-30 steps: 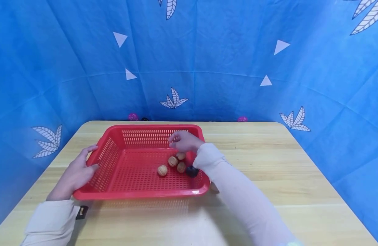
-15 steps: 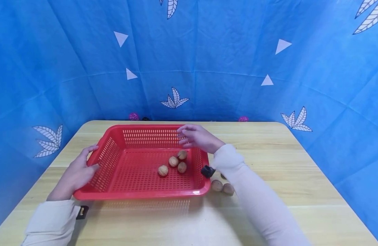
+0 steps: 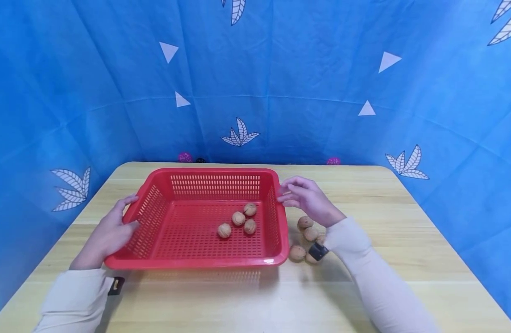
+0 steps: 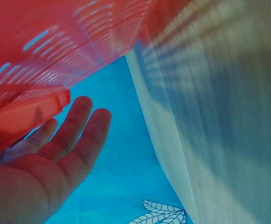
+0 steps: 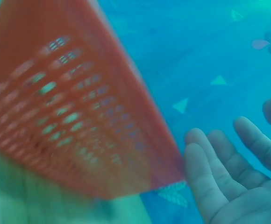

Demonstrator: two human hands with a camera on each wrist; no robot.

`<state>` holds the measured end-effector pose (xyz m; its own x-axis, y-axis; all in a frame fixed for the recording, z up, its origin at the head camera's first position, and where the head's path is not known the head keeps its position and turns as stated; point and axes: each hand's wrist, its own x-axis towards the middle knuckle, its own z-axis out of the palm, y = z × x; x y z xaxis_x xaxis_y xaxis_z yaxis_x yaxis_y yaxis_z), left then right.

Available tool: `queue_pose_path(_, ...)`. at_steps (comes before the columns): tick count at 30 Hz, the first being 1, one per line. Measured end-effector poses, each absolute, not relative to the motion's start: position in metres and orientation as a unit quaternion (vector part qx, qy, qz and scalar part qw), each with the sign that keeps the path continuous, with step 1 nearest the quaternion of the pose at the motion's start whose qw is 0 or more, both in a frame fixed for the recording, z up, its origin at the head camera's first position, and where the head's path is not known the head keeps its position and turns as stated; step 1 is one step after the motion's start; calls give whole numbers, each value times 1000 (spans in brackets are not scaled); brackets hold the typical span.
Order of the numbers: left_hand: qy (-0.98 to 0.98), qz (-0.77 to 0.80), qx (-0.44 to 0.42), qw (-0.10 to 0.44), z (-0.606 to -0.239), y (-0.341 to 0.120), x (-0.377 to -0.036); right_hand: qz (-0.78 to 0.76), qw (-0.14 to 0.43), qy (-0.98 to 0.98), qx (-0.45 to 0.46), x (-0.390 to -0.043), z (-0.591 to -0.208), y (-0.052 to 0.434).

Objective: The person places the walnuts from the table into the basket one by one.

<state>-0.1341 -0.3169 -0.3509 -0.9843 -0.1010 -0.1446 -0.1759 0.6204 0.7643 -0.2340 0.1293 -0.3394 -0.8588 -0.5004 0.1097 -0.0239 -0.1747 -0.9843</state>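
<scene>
A red perforated basket sits on the wooden table. Several walnuts lie inside it toward the right. More walnuts lie on the table just right of the basket, partly hidden by my right forearm. My left hand rests with straight fingers against the basket's left wall. My right hand hovers empty above the table beside the basket's far right corner, fingers loosely spread.
Blue patterned cloth walls in the table on three sides. Small pink balls sit at the table's back edge. The right half and the front of the table show bare wood.
My right hand has drawn out of the basket and moved right, over its rim to the table side. More walnuts now show beside the basket. The left hand has stayed.
</scene>
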Motion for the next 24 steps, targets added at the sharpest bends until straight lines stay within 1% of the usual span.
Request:
queue_pose_path(3, 899, 427, -81, 45, -351, -316, -135, -714, 130, 659, -198, -228, -351, 148)
queue_pose_path(7, 898, 427, -88, 50, -352, -317, -136, -662, 86, 729, -153, -219, -369, 172)
queue_pose_path(11, 899, 427, -89, 50, -352, -317, -135, -604, 70, 787, -103, -210, -385, 192)
queue_pose_path(13, 899, 426, -86, 48, -351, -317, -135, -576, 79, 809, -86, -206, -390, 201)
queue_pose_path(17, 901, 423, -79, 45, -350, -317, -135, -542, 131, 826, -81, -202, -397, 216)
queue_pose_path(20, 902, 423, -79, 43, -349, -317, -135, -515, 174, 832, -106, -202, -400, 222)
queue_pose_path(24, 900, 426, -84, 47, -350, -317, -133, -458, 193, 854, -154, -201, -403, 226)
